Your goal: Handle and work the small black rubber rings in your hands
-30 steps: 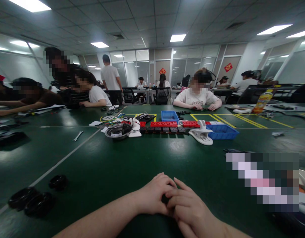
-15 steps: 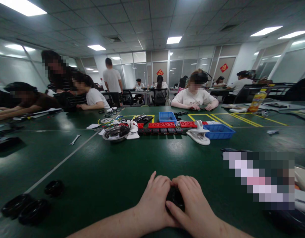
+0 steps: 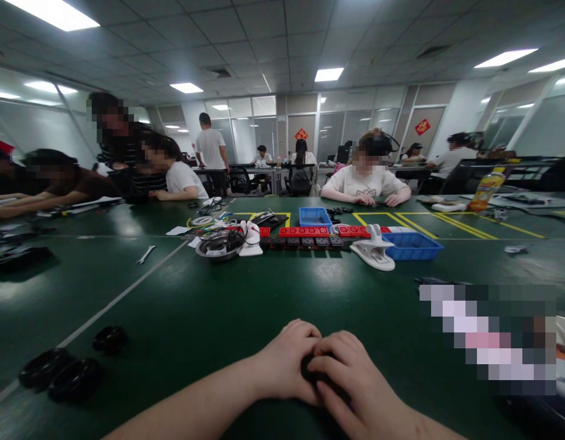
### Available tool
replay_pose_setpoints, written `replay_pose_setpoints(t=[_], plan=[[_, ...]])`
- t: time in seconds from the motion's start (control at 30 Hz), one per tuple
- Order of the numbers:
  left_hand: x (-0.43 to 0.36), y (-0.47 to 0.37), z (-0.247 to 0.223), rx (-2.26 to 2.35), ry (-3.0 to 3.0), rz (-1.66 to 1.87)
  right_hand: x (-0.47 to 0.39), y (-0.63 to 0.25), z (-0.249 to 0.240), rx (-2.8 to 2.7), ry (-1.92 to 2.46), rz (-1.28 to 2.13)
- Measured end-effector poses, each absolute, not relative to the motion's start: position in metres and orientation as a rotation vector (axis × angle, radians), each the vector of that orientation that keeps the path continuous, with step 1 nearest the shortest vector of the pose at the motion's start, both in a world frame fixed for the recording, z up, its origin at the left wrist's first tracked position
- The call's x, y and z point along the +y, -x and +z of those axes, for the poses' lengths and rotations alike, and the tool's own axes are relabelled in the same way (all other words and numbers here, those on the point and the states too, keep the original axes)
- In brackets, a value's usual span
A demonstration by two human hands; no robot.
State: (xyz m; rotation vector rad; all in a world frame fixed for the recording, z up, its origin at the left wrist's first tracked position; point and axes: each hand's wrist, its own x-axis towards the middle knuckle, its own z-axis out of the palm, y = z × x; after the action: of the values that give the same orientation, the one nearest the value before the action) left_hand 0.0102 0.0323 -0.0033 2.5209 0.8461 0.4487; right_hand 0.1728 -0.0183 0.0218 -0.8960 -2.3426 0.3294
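Near the front edge of the green table, my left hand (image 3: pixel 287 357) and my right hand (image 3: pixel 356 382) close together around a black coiled cable (image 3: pixel 312 368). Most of the coil is hidden by my fingers. My left fingers wrap its far side, and my right fingers and thumb curl over its near right side. To my left lie three similar black coils: a small one (image 3: pixel 109 339), another (image 3: pixel 44 369) farther left, and a third (image 3: pixel 75 379) touching or nearly touching it.
Ahead stand a metal bowl (image 3: pixel 219 245) of cables, red sockets (image 3: pixel 305 231), a white clip base (image 3: pixel 373 249) and a blue bin (image 3: pixel 413 245). A wrench (image 3: pixel 145 254) lies left. A blurred-out object (image 3: pixel 488 339) lies right. A co-worker (image 3: pixel 362 177) sits opposite.
My hands have drawn closer together on the coil, and my right fingers now curl farther over it. The view has shifted slightly, so the surroundings appear a little farther right.
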Motion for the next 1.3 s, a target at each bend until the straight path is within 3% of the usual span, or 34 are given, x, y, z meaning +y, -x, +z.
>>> replay_pose_setpoints(t=[0.17, 0.57, 0.7, 0.9, 1.3], plan=[[0.038, -0.008, -0.006, 0.76, -2.536, 0.443, -0.018, -0.175, 0.024, -2.413, 0.571, 0.302], [0.033, -0.007, 0.0, 0.751, -2.522, 0.436, -0.018, -0.183, 0.016, -2.343, 0.488, 0.126], [0.025, -0.01, 0.0, 0.839, -2.513, 0.453, -0.019, -0.184, 0.017, -2.3, 0.698, 0.013], [0.011, -0.021, -0.006, 1.118, -2.394, 0.5, -0.018, -0.175, 0.018, -2.22, 1.103, 0.203], [0.013, -0.02, -0.002, 1.076, -2.444, 0.469, -0.016, -0.173, 0.016, -2.221, 1.11, 0.371]])
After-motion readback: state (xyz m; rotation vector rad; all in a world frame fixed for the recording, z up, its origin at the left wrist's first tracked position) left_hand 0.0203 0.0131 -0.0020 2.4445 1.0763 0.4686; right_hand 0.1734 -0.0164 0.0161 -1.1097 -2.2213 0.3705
